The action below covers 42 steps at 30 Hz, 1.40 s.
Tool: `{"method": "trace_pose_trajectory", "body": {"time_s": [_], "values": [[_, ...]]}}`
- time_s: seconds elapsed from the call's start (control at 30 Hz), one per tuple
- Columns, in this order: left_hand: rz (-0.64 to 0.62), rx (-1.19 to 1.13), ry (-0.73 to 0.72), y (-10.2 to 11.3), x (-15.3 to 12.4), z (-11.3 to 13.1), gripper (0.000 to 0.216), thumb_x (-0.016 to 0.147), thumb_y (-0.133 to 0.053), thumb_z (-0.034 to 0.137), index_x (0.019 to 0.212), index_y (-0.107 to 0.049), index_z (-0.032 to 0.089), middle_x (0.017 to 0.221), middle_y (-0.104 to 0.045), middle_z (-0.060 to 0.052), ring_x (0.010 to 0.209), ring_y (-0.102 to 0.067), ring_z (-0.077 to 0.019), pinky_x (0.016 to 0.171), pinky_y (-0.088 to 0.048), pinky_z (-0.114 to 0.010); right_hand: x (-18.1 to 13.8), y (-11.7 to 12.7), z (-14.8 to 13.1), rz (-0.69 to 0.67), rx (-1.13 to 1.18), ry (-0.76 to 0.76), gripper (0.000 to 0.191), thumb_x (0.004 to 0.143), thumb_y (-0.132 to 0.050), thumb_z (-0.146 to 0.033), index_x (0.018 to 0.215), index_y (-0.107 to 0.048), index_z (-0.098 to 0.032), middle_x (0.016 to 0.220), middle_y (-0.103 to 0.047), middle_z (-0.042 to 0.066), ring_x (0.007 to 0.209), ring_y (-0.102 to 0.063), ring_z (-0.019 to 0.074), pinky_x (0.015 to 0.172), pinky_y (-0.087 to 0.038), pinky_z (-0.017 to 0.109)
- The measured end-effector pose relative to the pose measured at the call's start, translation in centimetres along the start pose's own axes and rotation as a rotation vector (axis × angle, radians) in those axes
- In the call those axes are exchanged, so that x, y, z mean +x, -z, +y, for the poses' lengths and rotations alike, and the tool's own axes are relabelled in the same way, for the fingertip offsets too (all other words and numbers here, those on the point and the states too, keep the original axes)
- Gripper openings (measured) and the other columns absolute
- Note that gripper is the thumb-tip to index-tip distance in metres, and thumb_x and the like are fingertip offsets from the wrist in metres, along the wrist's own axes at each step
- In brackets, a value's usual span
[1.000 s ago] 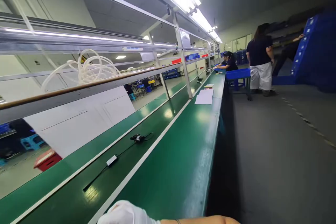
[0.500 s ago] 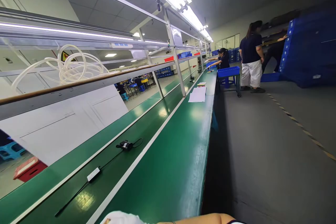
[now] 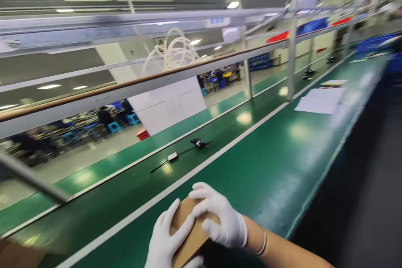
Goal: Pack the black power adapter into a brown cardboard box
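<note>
1. At the bottom centre of the frame two white-gloved hands close on one flat brown cardboard piece [image 3: 188, 234]; the left hand [image 3: 169, 243] grips its lower edge with the thumb laid across the face, and the right hand [image 3: 220, 222] curls its fingers over the upper corner, so the card is pinched from both sides and tilted up off the surface, which looks like a hold meant to keep it steady.
2. The cardboard piece sits just above the near strip of the long green workbench [image 3: 282, 163], lower middle of the frame; whether its bottom edge touches the bench I cannot tell.
3. One thin bracelet [image 3: 263, 245] circles the right wrist.
4. On the darker green conveyor belt [image 3: 132, 188], centre of the frame, lies one black cable with a small white box and a black plug [image 3: 185, 153], stretched along the belt's run and apart from the hands.
5. Towards the upper right, one stack of white paper sheets [image 3: 320, 100] lies flat on the bench.
6. Upper centre, one coil of white plastic tubing [image 3: 172, 52] rests on the brown-edged overhead shelf rail [image 3: 94, 92], stowed off the working surface.
</note>
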State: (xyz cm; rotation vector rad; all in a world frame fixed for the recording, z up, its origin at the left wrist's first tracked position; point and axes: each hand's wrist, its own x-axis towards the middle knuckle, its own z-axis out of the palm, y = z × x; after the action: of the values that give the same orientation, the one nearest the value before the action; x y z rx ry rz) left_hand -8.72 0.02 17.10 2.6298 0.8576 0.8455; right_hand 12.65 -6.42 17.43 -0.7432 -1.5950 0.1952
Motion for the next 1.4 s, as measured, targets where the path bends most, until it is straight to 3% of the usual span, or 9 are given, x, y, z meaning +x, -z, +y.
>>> {"method": "trace_pose_trajectory", "body": {"time_s": [0.1,0.27,0.4,0.53,0.8,1.0,1.2,1.3,1.4], "values": [[0.086,-0.141,0.191,0.2,-0.7,0.8,0.052,0.066,-0.078,0.054,0.115,-0.070,0.038,0.151,-0.043,-0.005,0.132,-0.045,-0.0407,0.107,-0.042,-0.060,-0.3,0.8,1.2,0.043,0.060,-0.170,0.045,0.095,-0.044,-0.054,0.117,-0.066,-0.021,0.137,-0.057,0.013,0.130,-0.050,0.0278,0.111,-0.038,0.046],[0.739,-0.868,0.724,1.4,-2.0,-0.2,0.055,0.072,-0.070,0.061,0.113,-0.070,0.024,0.129,-0.064,-0.007,0.126,-0.053,-0.0334,0.106,-0.048,-0.046,-0.6,1.2,5.1,0.295,0.200,-0.617,0.058,0.086,-0.052,-0.069,0.119,-0.066,-0.023,0.133,-0.062,0.011,0.128,-0.052,0.0295,0.114,-0.034,0.051],[1.037,-1.235,0.939,2.3,-3.0,-1.1,0.036,0.083,-0.063,0.049,0.109,-0.070,0.025,0.115,-0.071,-0.004,0.113,-0.063,-0.0240,0.088,-0.058,-0.032,-0.5,0.2,5.3,0.121,0.472,-0.898,0.068,0.076,-0.065,-0.068,0.127,-0.059,-0.022,0.132,-0.062,0.014,0.120,-0.059,0.0321,0.100,-0.048,0.052],[1.041,-1.369,0.955,2.2,-3.5,-0.5,0.032,0.088,-0.058,0.043,0.112,-0.070,0.025,0.110,-0.073,-0.005,0.109,-0.065,-0.0225,0.082,-0.059,-0.029,-0.3,-1.5,4.4,-0.058,0.497,-0.883,0.055,0.074,-0.067,-0.057,0.114,-0.061,-0.019,0.118,-0.069,0.013,0.110,-0.064,0.0314,0.092,-0.053,0.046],[1.013,-1.361,0.865,1.7,-4.7,0.7,0.034,0.083,-0.069,0.034,0.112,-0.070,0.018,0.106,-0.073,-0.007,0.092,-0.069,-0.0196,0.076,-0.060,-0.025,-0.8,-2.5,5.9,-0.048,0.108,-0.839,0.053,0.066,-0.054,-0.035,0.114,-0.054,-0.015,0.116,-0.067,0.012,0.107,-0.061,0.0285,0.093,-0.050,0.041],[1.071,-1.522,1.142,1.9,-5.7,0.2,0.027,0.095,-0.050,0.022,0.112,-0.068,0.011,0.096,-0.075,-0.012,0.082,-0.072,-0.0203,0.080,-0.060,-0.031,-1.4,-0.7,5.2,-0.593,0.339,-0.893,0.041,0.074,-0.060,-0.037,0.109,-0.059,-0.015,0.089,-0.068,0.003,0.069,-0.059,0.0147,0.058,-0.047,0.025],[1.110,-1.455,1.174,2.2,-8.1,-1.3,0.030,0.091,-0.058,0.023,0.118,-0.065,0.013,0.093,-0.076,-0.011,0.081,-0.073,-0.0231,0.086,-0.059,-0.035,-1.4,0.3,6.7,-0.796,0.188,-1.040,0.015,0.058,-0.068,-0.024,0.066,-0.057,-0.017,0.050,-0.055,-0.004,0.044,-0.049,0.0101,0.043,-0.038,0.021],[1.258,-1.315,1.122,3.2,-9.9,-3.1,0.035,0.090,-0.059,0.021,0.125,-0.063,0.022,0.096,-0.076,-0.004,0.088,-0.072,-0.0223,0.089,-0.058,-0.031,0.1,2.2,9.2,-0.409,-0.073,-0.999,0.034,0.066,-0.067,-0.042,0.089,-0.067,-0.017,0.081,-0.072,0.010,0.074,-0.069,0.0250,0.068,-0.055,0.035],[1.312,-1.297,1.094,3.5,-11.6,-5.0,0.039,0.091,-0.060,0.026,0.130,-0.059,0.029,0.102,-0.076,-0.001,0.086,-0.072,-0.0197,0.090,-0.058,-0.031,1.0,4.3,11.7,0.104,-0.372,-0.983,0.075,0.081,-0.050,-0.061,0.138,-0.049,-0.013,0.140,-0.053,0.021,0.129,-0.051,0.0363,0.105,-0.043,0.050]]}}
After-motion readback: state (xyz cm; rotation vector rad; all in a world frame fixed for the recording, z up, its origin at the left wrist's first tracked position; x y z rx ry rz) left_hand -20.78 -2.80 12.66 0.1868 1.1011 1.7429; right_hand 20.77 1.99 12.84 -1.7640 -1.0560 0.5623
